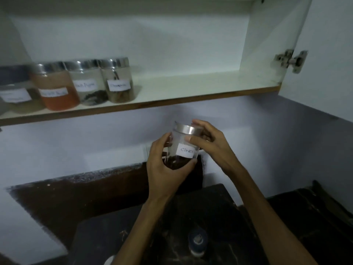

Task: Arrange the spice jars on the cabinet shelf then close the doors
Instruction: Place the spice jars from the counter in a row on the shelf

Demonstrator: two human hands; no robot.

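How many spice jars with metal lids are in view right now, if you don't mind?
5. Four stand in a row at the shelf's left end. One, the cloves jar, is held below. More may hide past the left edge.

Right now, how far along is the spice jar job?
Four jars already stand in a row at the shelf's left end. The cloves jar is in hand, gripped by the left hand and right hand below the shelf. Left: shelving it and closing the open door.

The single head-worn wide-angle camera looked forward and slightly upward from close range, taking in the cabinet shelf [172, 96] across the top of the view and the dark desk [219, 217] below.
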